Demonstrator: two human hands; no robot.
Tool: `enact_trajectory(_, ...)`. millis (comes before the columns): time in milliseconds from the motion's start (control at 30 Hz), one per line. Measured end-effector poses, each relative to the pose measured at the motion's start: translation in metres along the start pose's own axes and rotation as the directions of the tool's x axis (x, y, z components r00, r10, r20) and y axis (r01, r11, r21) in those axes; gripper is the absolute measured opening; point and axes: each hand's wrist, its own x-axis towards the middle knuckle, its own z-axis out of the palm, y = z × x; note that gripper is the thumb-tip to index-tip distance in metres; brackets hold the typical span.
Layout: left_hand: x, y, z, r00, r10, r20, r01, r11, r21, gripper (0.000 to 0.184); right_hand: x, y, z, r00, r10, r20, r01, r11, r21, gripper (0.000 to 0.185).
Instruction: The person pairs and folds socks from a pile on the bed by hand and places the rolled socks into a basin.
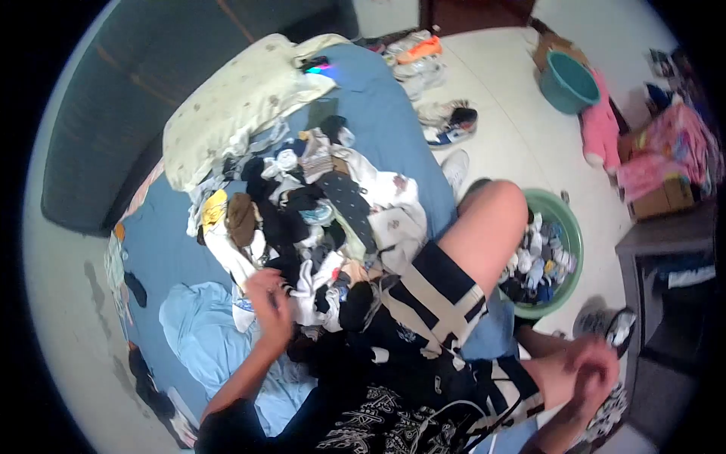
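My left hand [271, 303] is over the near edge of a big heap of socks and small clothes [302, 204] on the bed. It is blurred, and beside it lies a black sock with white stripes [287, 288]; whether the fingers hold anything is unclear. My right hand [594, 371] is off the bed's side, near my right knee and above the floor, smeared by motion so its fingers do not show clearly. Between my legs and the cabinet stands a green basin [576, 261] filled with balled socks [541, 257].
A light blue cloth [200, 321] lies left of the heap, and a cream blanket [227, 113] lies behind it. Shoes [454, 125] stand on the floor beside the bed [386, 113]. A teal bucket [569, 83], pink clothes [665, 151] and a grey cabinet [643, 303] are at the right.
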Motion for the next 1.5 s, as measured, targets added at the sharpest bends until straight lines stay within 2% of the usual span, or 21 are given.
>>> enact_trajectory(67, 0.005, -0.031, -0.001, 0.929, -0.202, -0.311, 0.227, 0.973, 0.047, 0.035, 0.018, -0.036, 0.057, 0.942, -0.279, 0.187, 0.201, 0.915, 0.350, 0.029)
enact_trajectory(100, 0.010, -0.053, -0.008, 0.872, -0.361, -0.330, 0.362, 0.930, -0.061, 0.042, 0.040, -0.055, 0.087, 0.880, -0.405, 0.247, 0.210, 0.799, 0.563, 0.027)
enact_trajectory(133, 0.015, -0.075, -0.016, 0.789, -0.513, -0.339, 0.484, 0.858, -0.171, 0.051, 0.060, -0.069, 0.109, 0.804, -0.555, 0.211, 0.366, 0.743, 0.560, 0.030)
enact_trajectory(167, 0.023, -0.083, -0.022, 0.792, -0.511, -0.332, 0.484, 0.859, -0.168, 0.051, 0.069, -0.076, 0.115, 0.809, -0.536, 0.243, 0.301, 0.732, 0.611, 0.029)
enact_trajectory(233, 0.032, -0.094, -0.037, 0.615, -0.789, 0.019, 0.746, 0.573, -0.338, 0.064, 0.070, -0.077, 0.132, 0.805, -0.522, 0.284, 0.225, 0.711, 0.667, 0.027)
enact_trajectory(367, 0.044, -0.095, -0.048, 0.508, -0.848, 0.152, 0.849, 0.462, -0.256, 0.051, 0.062, -0.066, 0.154, 0.777, -0.626, 0.066, 0.374, 0.543, 0.752, 0.027)
enact_trajectory(467, 0.040, -0.120, -0.044, 0.601, -0.743, 0.296, 0.790, 0.494, -0.364, 0.042, 0.060, -0.069, 0.152, 0.796, -0.599, 0.091, 0.327, 0.551, 0.768, 0.030)
enact_trajectory(533, 0.046, -0.105, -0.039, 0.581, -0.814, -0.016, 0.717, 0.521, -0.464, 0.040, 0.071, -0.080, 0.143, 0.827, -0.557, 0.079, 0.309, 0.567, 0.764, 0.033)
enact_trajectory(633, 0.054, -0.079, -0.041, 0.648, -0.760, -0.046, 0.614, 0.558, -0.559, 0.049, 0.086, -0.093, 0.122, 0.723, -0.388, 0.571, -0.021, 0.814, 0.580, 0.029)
enact_trajectory(667, 0.057, -0.070, -0.040, 0.709, -0.704, -0.031, 0.507, 0.540, -0.672, 0.051, 0.070, -0.095, 0.127, 0.769, -0.465, 0.439, 0.274, 0.860, 0.430, 0.032)
enact_trajectory(767, 0.076, -0.012, -0.034, 0.781, -0.615, 0.109, 0.460, 0.447, -0.767, 0.056, 0.063, -0.091, 0.139, 0.725, -0.625, 0.289, 0.644, 0.764, 0.040, 0.040)
enact_trajectory(900, 0.100, 0.059, -0.014, 0.780, -0.554, 0.292, 0.473, 0.217, -0.854, 0.052, 0.064, -0.091, 0.158, 0.678, -0.730, 0.086, 0.716, 0.631, -0.299, 0.055)
enact_trajectory(1067, 0.127, 0.154, 0.039, 0.755, -0.350, 0.554, 0.565, -0.082, -0.821, 0.042, 0.071, -0.080, 0.128, 0.724, -0.688, 0.050, 0.675, 0.693, -0.251, 0.043)
enact_trajectory(1133, 0.133, 0.202, 0.069, 0.788, -0.300, 0.538, 0.543, -0.074, -0.837, 0.036, 0.075, -0.075, 0.110, 0.749, -0.663, 0.004, 0.641, 0.723, -0.257, 0.038)
enact_trajectory(1200, 0.139, 0.224, 0.105, 0.775, -0.246, 0.582, 0.535, -0.234, -0.812, 0.034, 0.080, -0.069, 0.085, 0.783, -0.618, -0.063, 0.581, 0.764, -0.281, 0.033)
enact_trajectory(1267, 0.145, 0.229, 0.145, 0.762, 0.085, 0.642, 0.621, -0.375, -0.688, 0.036, 0.087, -0.061, 0.052, 0.818, -0.554, -0.155, 0.490, 0.812, -0.317, 0.029)
enact_trajectory(1333, 0.133, 0.329, 0.128, 0.554, -0.138, 0.821, 0.830, 0.170, -0.532, 0.037, 0.090, -0.053, 0.013, 0.840, -0.468, -0.275, 0.372, 0.865, -0.336, 0.026)
enact_trajectory(1400, 0.123, 0.343, 0.181, 0.625, -0.061, 0.778, 0.772, -0.104, -0.628, 0.041, 0.084, -0.028, -0.020, 0.869, -0.313, -0.383, 0.212, 0.935, -0.285, 0.023)
enact_trajectory(1433, 0.121, 0.334, 0.211, 0.650, 0.140, 0.747, 0.760, -0.150, -0.633, 0.039, 0.082, -0.012, -0.035, 0.879, -0.235, -0.415, 0.142, 0.960, -0.241, 0.022)
enact_trajectory(1467, 0.113, 0.360, 0.224, 0.624, 0.098, 0.775, 0.764, -0.284, -0.579, 0.035, 0.074, 0.005, -0.049, 0.917, -0.142, -0.373, 0.067, 0.976, -0.207, 0.026)
enact_trajectory(1500, 0.106, 0.385, 0.232, 0.613, 0.066, 0.787, 0.774, -0.250, -0.582, 0.032, 0.068, 0.025, -0.060, 0.924, -0.130, -0.359, 0.061, 0.978, -0.197, 0.031)
